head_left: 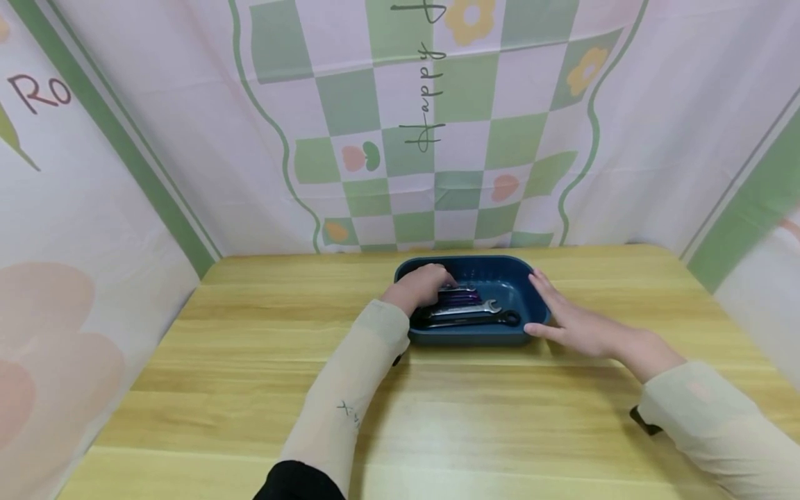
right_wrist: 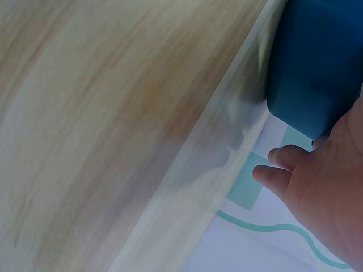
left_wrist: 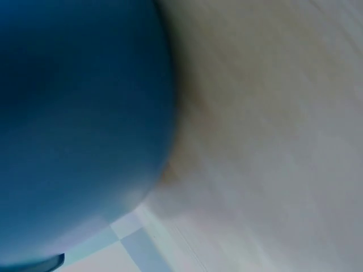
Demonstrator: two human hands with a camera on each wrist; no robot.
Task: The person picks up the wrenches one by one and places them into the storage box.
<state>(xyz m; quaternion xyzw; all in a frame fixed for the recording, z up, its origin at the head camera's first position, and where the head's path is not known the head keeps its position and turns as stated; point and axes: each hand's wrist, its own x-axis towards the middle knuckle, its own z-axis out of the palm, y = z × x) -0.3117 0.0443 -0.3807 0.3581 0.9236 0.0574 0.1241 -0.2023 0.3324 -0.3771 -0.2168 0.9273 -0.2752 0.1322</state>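
Note:
A dark blue plastic bin (head_left: 465, 339) stands on the table with several wrenches lying side by side in it. In front lies a black wrench (head_left: 471, 320) with a ring end. Behind it come a silver open-end wrench (head_left: 465, 310), some purple wrenches (head_left: 459, 298) and a small silver wrench (head_left: 464, 288) at the back. My left hand (head_left: 423, 283) reaches over the bin's left rim to the wrenches' left ends; its fingertips are mostly hidden, and I cannot tell whether they grip one. My right hand (head_left: 571, 323) rests against the bin's right end with fingers extended and thumb at the front corner.
The wooden table (head_left: 250, 375) extends around the bin on all sides. Just behind its far edge hangs a patterned cloth (head_left: 406, 173) with green checks, and more cloth hangs at left and right.

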